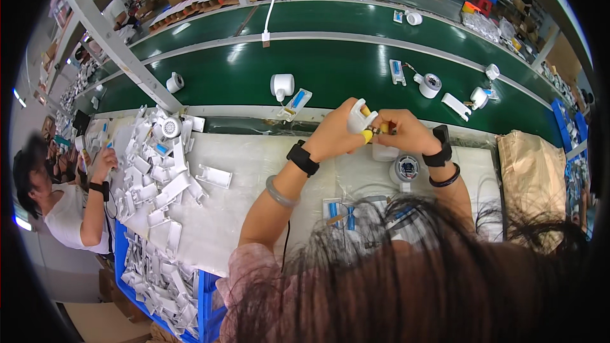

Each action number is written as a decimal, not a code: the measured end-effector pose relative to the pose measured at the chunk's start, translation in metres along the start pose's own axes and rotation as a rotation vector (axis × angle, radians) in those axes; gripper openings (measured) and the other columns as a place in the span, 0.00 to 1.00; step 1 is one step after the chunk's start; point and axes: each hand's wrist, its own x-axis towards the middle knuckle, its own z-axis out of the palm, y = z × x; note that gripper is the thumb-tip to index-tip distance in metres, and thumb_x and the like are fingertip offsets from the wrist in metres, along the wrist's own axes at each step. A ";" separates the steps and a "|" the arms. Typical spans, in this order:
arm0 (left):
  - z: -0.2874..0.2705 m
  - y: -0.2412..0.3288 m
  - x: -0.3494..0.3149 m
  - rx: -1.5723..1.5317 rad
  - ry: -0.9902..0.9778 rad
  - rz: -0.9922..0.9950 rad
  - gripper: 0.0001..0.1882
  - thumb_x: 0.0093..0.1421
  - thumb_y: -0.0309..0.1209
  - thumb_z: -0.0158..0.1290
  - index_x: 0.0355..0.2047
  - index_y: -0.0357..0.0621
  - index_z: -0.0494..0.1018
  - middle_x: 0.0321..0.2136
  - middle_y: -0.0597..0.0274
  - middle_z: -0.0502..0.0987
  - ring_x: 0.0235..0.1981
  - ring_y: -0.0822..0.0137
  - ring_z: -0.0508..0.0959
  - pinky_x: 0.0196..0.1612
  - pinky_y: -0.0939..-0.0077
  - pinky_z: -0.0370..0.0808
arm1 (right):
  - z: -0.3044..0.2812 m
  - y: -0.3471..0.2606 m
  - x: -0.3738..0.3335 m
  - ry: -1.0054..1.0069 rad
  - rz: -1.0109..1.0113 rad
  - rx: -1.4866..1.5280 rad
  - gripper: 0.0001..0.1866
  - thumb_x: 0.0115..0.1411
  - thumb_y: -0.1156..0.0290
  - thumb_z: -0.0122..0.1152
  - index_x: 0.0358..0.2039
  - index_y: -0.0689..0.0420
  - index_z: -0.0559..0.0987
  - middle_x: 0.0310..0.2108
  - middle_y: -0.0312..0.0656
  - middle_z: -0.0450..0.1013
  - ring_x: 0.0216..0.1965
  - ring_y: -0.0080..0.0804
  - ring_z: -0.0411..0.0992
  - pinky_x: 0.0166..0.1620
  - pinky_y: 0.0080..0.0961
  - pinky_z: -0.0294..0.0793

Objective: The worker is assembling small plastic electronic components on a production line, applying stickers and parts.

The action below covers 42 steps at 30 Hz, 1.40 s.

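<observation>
Close together near the belt's edge, my hands work on one small assembly. My left hand is closed around a white plastic housing, with yellow covers on its fingertips. My right hand is bent in toward it, its fingers pinched on something small at the housing's side that I cannot make out. Just under the right hand a white round part shows in part. Beside the right wrist lies a white round unit with its inside showing. Nearer to me, blue cells sit in white housings, partly hidden by hair.
A green conveyor belt runs beyond the table, carrying white fan-like units with wired housings. White plastic shells pile up at left, above a blue crate full of them. A brown paper bag stands at right. Another person works at far left.
</observation>
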 end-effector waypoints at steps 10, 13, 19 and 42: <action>0.014 -0.038 0.015 -0.534 0.031 -0.016 0.13 0.67 0.33 0.36 0.48 0.41 0.63 0.31 0.60 0.72 0.23 0.71 0.73 0.20 0.76 0.72 | 0.022 -0.001 0.002 0.693 -0.163 -0.267 0.08 0.52 0.81 0.65 0.31 0.62 0.75 0.26 0.39 0.71 0.25 0.24 0.70 0.30 0.19 0.70; 0.016 -0.034 0.013 -0.581 0.025 -0.024 0.15 0.68 0.35 0.38 0.49 0.41 0.64 0.32 0.59 0.72 0.23 0.72 0.73 0.20 0.76 0.74 | 0.024 0.000 0.004 0.665 -0.186 -0.139 0.08 0.53 0.82 0.64 0.33 0.62 0.74 0.27 0.38 0.72 0.28 0.23 0.72 0.34 0.19 0.72; 0.021 -0.020 0.009 -0.472 0.218 -0.062 0.17 0.68 0.34 0.39 0.53 0.41 0.63 0.31 0.59 0.73 0.21 0.73 0.73 0.19 0.77 0.74 | 0.028 0.000 0.003 0.660 -0.362 -0.349 0.09 0.53 0.84 0.61 0.35 0.60 0.75 0.30 0.41 0.74 0.34 0.34 0.74 0.44 0.29 0.73; 0.025 -0.026 0.003 -0.100 0.187 0.293 0.23 0.56 0.21 0.41 0.54 0.40 0.63 0.29 0.65 0.71 0.22 0.79 0.69 0.22 0.84 0.71 | 0.030 -0.012 0.000 0.783 -0.610 -0.538 0.12 0.44 0.81 0.68 0.31 0.56 0.81 0.29 0.38 0.72 0.33 0.35 0.71 0.49 0.37 0.68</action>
